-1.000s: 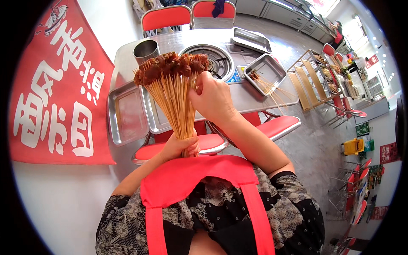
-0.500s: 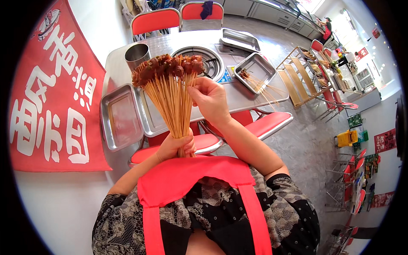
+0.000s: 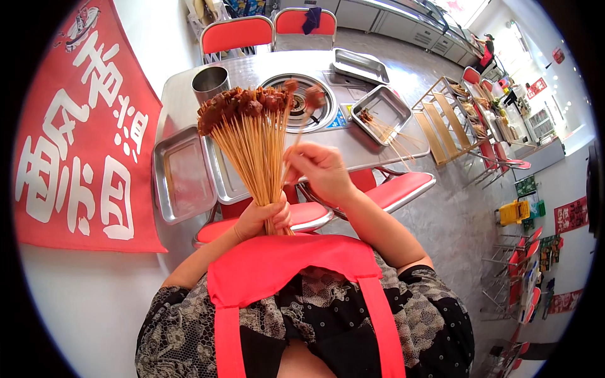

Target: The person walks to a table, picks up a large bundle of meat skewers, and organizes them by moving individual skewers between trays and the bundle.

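Note:
A thick bundle of meat skewers [image 3: 252, 145] stands upright in front of me, dark red meat fanned out at the top. My left hand [image 3: 263, 218] is wrapped round the bare lower ends of the sticks. On the bundle's right side, my right hand [image 3: 320, 169] pinches the stick of a single skewer [image 3: 313, 101], whose meat tilts away from the rest. A steel tray [image 3: 382, 113] farther right holds a few skewers [image 3: 377, 126] with their sticks hanging over its rim.
The steel table [image 3: 252, 65] carries a round burner [image 3: 298, 85], a metal cylinder [image 3: 211, 82] and another tray [image 3: 360, 66]. Shallow trays [image 3: 184, 176] sit at the left. Red chairs [image 3: 403, 189] surround the table. A person [image 3: 487, 51] stands far off at the right.
My right hand has moved down and slightly right from near the meat. One skewer now leans apart from the bundle. My left hand keeps its grip low on the sticks.

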### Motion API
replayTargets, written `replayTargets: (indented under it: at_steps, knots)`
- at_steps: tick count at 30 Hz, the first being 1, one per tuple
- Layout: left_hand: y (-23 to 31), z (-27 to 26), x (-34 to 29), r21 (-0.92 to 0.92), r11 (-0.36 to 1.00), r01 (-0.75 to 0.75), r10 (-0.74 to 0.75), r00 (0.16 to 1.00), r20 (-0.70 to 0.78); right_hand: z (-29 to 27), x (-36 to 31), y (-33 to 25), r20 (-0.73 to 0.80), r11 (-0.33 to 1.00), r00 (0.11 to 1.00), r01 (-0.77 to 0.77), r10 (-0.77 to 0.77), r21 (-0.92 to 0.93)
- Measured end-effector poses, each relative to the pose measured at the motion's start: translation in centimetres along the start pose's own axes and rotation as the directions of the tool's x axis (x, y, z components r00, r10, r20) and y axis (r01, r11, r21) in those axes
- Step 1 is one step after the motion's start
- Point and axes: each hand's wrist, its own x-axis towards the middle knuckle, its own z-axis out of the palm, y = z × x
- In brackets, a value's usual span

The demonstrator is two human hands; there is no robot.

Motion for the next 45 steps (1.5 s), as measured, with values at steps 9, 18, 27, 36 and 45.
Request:
replayTargets:
  at_steps: [9,18,27,36,45]
  knots:
    - [-0.2,0.3,-0.2,-0.025,0.999,-0.025,0.025,0.999,0.033,-1.1,1.3,-1.5,-0.026,0.987,0.996,0.093,-0.09,0.129]
    - [-0.2,0.1,-0.6,-0.037,0.999,-0.023,0.023,1.0,0.01,-0.9,1.7,-0.9,-0.211,0.935,0.912,0.331,-0.352,-0.13]
    - [-0.7,-0.2,-0.6,-0.067,0.997,-0.036,0.036,0.999,-0.001,-0.2,2.3,-1.5,-0.188,0.949,0.949,0.282,-0.253,0.142]
    - [-0.3,-0.2,-0.9,0.047,0.996,-0.077,0.082,0.99,-0.112,-3.8,1.6,-4.1,-0.083,0.914,0.989,0.078,-0.12,-0.398]
    - [0.0,1.0,-0.1,0.085,0.988,-0.131,0.149,0.956,-0.252,-0.5,1.3,1.9,-0.05,0.982,0.986,0.155,-0.161,-0.104]
